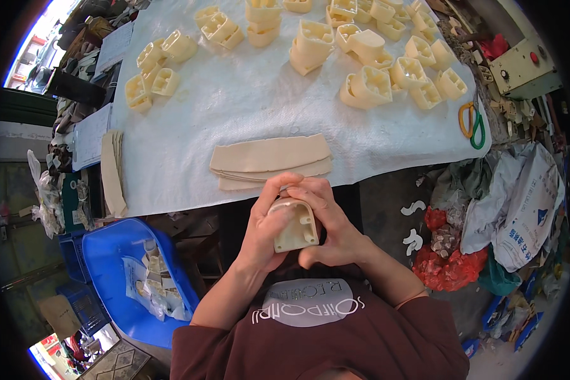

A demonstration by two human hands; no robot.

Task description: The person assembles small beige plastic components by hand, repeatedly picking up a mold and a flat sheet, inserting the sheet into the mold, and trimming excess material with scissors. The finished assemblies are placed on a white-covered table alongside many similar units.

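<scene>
Close to my chest, both hands hold a cream hollow plastic shoe heel [301, 236], its open side with a D-shaped rim and small inner posts facing me. My left hand [263, 225] grips its left side, with the thumb over the cavity. My right hand [332, 221] curls round the top and right side, its thumb low beside the rim. The fingertips of both hands meet at the far end, and what they press there is hidden. Just beyond them, a stack of beige curved strips [269, 154] lies at the table's near edge.
Many similar cream heels [370, 85] stand in clusters on the white-covered table [234, 95]. Green and orange-handled scissors [472, 123] lie at its right edge; more beige strips [113, 171] hang at left. A blue tub [101, 272] stands lower left, plastic bags [449, 266] lower right.
</scene>
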